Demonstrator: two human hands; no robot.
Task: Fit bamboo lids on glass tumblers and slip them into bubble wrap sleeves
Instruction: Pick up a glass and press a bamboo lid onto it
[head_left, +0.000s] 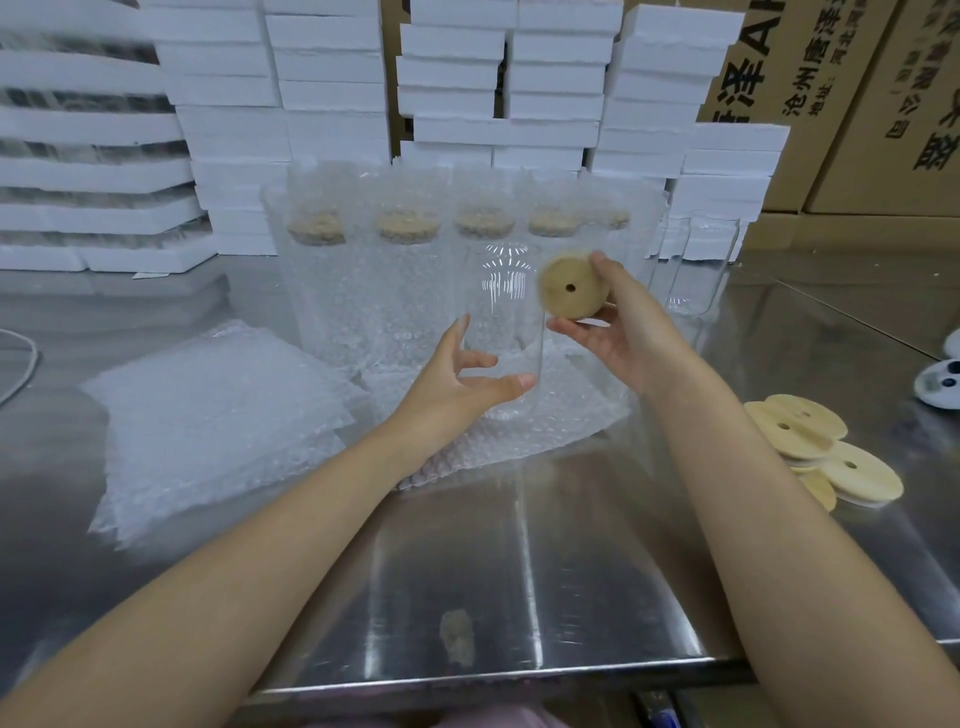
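Note:
My left hand (460, 374) grips a clear glass tumbler (503, 312) by its lower half and holds it upright above the table. My right hand (621, 325) holds a round bamboo lid (571, 287) with a small centre hole, tilted on edge just right of the tumbler's rim and apart from it. Behind stand several wrapped tumblers (405, 280) in bubble wrap sleeves, lids on. A flat bubble wrap sleeve (519, 431) lies under my left hand.
A pile of flat bubble wrap sleeves (208, 415) lies at the left on the steel table (519, 571). Loose bamboo lids (815, 447) sit at the right. Bare tumblers (701, 260) stand at the back right. White foam blocks (332, 83) and cardboard cartons (857, 104) are stacked behind.

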